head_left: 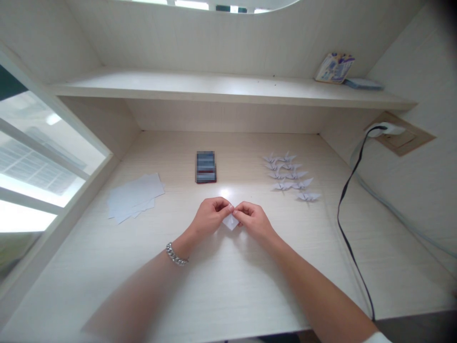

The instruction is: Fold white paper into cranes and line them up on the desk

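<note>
Between my two hands is a small piece of folded white paper (pixel 231 222), its lower corner pointing toward me. My left hand (pixel 212 214), with a chain bracelet on the wrist, pinches the paper's upper left side between thumb and fingers. On the opposite side, my right hand (pixel 253 218) pinches it near the top, so the thumbs almost meet. The fingertips cover the upper part of the fold. Several white folded paper cranes (pixel 287 175) stand in rows to the right. Off to the left lies a loose, fanned pile of white paper sheets (pixel 134 197).
A dark phone-like rectangle (pixel 205 166), its face pixelated, lies beyond my hands. A black cord (pixel 342 200) runs from the wall socket (pixel 403 136) down the desk's right side. Above the desk, a shelf (pixel 200 88) holds a colourful packet (pixel 334 68) and a flat bluish item (pixel 363 84).
</note>
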`<state>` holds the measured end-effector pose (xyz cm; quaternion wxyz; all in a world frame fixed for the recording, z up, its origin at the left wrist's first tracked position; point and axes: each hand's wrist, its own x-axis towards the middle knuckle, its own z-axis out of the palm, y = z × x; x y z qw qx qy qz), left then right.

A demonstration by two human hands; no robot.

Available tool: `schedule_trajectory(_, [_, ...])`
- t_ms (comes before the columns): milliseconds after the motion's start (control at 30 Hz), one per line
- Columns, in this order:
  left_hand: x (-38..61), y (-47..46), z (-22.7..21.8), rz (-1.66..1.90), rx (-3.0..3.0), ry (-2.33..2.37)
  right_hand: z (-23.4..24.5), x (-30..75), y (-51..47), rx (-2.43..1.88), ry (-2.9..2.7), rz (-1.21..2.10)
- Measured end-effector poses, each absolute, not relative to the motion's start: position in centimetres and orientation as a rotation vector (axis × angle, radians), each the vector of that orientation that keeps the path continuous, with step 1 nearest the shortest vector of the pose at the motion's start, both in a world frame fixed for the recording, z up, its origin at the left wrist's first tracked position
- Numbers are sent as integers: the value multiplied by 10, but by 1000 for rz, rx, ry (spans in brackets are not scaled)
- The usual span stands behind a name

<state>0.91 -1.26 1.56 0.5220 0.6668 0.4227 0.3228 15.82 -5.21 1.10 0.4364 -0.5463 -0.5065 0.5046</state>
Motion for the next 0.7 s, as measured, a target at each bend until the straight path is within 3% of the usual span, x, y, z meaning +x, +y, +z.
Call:
schedule_trajectory(567, [-6, 8, 11, 1057, 1307, 1152, 9, 158, -58, -1383, -1227, 1254])
schedule_trajectory(700, [-1, 1, 16, 945, 1443, 1098, 12, 160, -57, -1381, -1146, 1210])
